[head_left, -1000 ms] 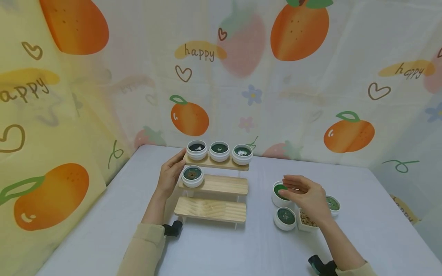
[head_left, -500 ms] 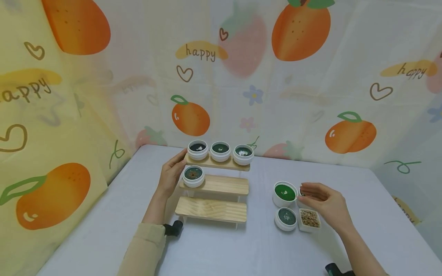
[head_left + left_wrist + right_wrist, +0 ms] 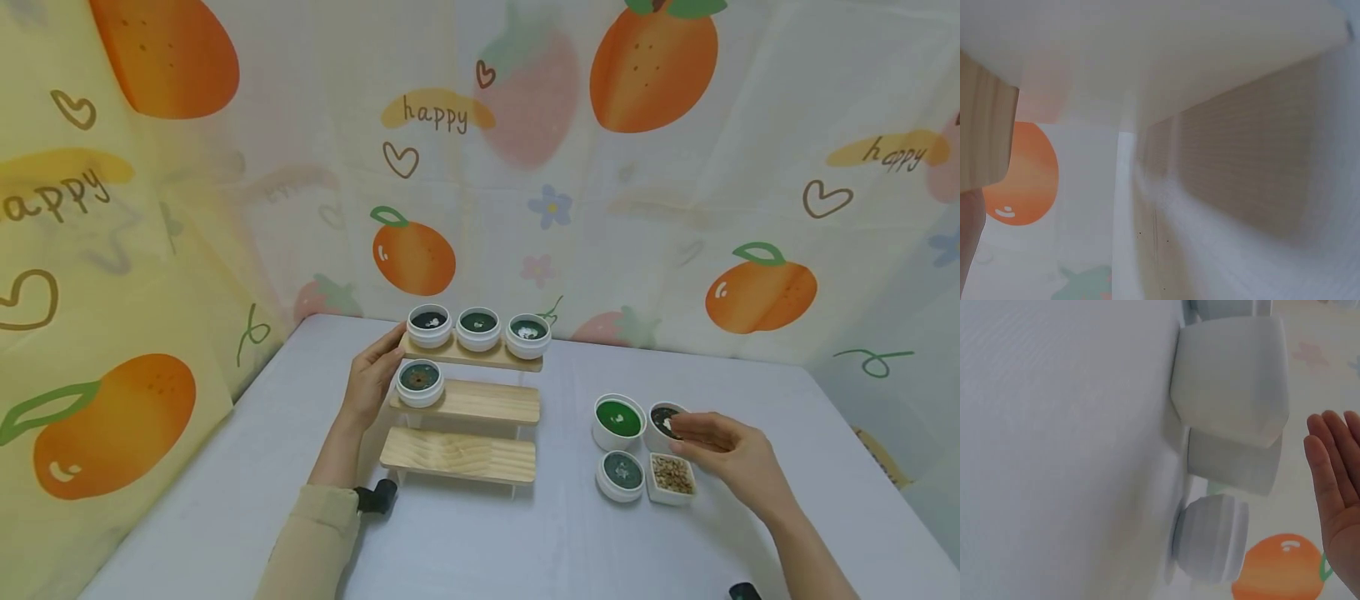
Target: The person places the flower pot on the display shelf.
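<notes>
My left hand [image 3: 369, 383] grips the left end of the top board of a wooden three-tier stand [image 3: 457, 454]; in the left wrist view, a finger [image 3: 967, 215] lies against the board's end. Three white round bowls, one of them a dark green-topped bowl [image 3: 477, 329], line the top tier. One more bowl [image 3: 420, 396] sits at the left of the middle tier. My right hand [image 3: 731, 458] hovers by a dark-topped white cup [image 3: 660, 435], fingers extended and holding nothing. The hand hides a round white bowl [image 3: 1210, 540], which shows in the right wrist view.
A white cup with a bright green top [image 3: 618, 425] stands left of the dark-topped cup. In front are a small white bowl [image 3: 621, 479] and a square white dish [image 3: 672, 498] of beige bits. A fruit-printed cloth [image 3: 630, 208] hangs behind the white table [image 3: 570, 542].
My right hand has moved right and slightly nearer, from over the green-topped cup to beside the dark-topped cup, uncovering the square dish. My left hand has stayed at the stand.
</notes>
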A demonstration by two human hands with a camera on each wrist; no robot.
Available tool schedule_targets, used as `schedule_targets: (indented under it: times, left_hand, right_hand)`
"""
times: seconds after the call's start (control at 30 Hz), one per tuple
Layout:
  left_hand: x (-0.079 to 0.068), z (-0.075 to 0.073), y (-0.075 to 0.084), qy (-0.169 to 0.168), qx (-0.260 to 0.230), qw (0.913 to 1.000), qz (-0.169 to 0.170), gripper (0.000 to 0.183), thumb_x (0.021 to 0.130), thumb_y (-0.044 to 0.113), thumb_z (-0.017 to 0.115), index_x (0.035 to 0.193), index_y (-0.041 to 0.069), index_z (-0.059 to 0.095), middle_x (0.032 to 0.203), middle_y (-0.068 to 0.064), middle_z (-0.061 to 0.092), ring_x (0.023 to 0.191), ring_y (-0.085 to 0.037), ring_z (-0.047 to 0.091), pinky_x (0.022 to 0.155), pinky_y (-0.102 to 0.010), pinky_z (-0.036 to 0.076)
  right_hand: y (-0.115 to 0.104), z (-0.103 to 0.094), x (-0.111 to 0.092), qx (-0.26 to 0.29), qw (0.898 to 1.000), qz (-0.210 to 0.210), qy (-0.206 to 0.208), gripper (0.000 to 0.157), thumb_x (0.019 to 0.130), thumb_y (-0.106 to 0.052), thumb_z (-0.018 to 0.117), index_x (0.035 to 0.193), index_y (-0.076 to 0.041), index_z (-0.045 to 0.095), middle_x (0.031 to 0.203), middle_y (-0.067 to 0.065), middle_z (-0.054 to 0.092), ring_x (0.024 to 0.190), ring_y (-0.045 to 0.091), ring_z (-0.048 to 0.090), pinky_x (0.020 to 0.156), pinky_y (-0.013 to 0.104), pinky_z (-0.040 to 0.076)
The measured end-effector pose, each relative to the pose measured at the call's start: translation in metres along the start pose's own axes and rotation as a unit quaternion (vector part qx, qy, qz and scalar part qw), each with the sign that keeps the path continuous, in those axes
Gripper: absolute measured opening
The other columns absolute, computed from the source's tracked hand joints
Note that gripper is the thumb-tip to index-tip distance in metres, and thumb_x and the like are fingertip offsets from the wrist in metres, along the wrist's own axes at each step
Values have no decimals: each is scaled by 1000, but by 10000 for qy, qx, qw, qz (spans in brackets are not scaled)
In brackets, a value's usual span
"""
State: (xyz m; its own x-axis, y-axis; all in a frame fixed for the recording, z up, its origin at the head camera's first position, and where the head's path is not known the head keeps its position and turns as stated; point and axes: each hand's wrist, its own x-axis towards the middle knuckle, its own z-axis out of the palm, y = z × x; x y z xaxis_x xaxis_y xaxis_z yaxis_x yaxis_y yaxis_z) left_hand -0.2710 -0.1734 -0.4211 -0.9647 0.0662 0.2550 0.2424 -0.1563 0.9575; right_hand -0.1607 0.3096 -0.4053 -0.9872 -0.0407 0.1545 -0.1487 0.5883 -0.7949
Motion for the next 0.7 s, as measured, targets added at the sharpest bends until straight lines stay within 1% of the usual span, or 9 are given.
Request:
schedule_targets:
  times: [0.3, 0.43, 0.57, 0.7]
  left_hand:
    - [0, 0, 0, -17, 31, 10000, 1, 50, 102, 7, 42, 150, -3, 36, 159, -18, 35, 120, 15, 52, 107, -7, 41]
    - [-1, 0, 0, -4, 40, 10000, -23, 50, 102, 7, 42, 150, -2, 36, 159, -17, 35, 120, 15, 52, 107, -7, 41]
    - [-1, 0, 0, 20, 20, 10000, -32, 50, 102, 7, 43, 150, -2, 36, 159, -18, 35, 120, 15, 52, 106, -7, 42]
    - [-1, 1, 1, 12, 13, 10000, -20, 50, 102, 7, 43, 150, -3, 36, 159, -18, 35, 120, 15, 52, 107, -7, 41]
  right_hand:
    - [9, -6, -3, 64, 9991, 114, -400, 41, 86, -22, 76, 121, -3, 66, 107, -15, 74, 95, 3, 71, 78, 12, 57]
    - [13, -8, -4, 50, 9978, 236, -619, 44, 86, -24, 77, 123, -3, 66, 111, -10, 75, 97, 0, 70, 79, 12, 57]
    - [17, -8, -4, 14, 9969, 292, -724, 45, 86, -25, 77, 124, -5, 66, 114, -5, 74, 98, -5, 67, 81, 13, 57]
    - [21, -9, -5, 64, 9960, 298, -840, 46, 86, -24, 76, 126, -3, 64, 116, -7, 74, 99, -8, 66, 82, 13, 57]
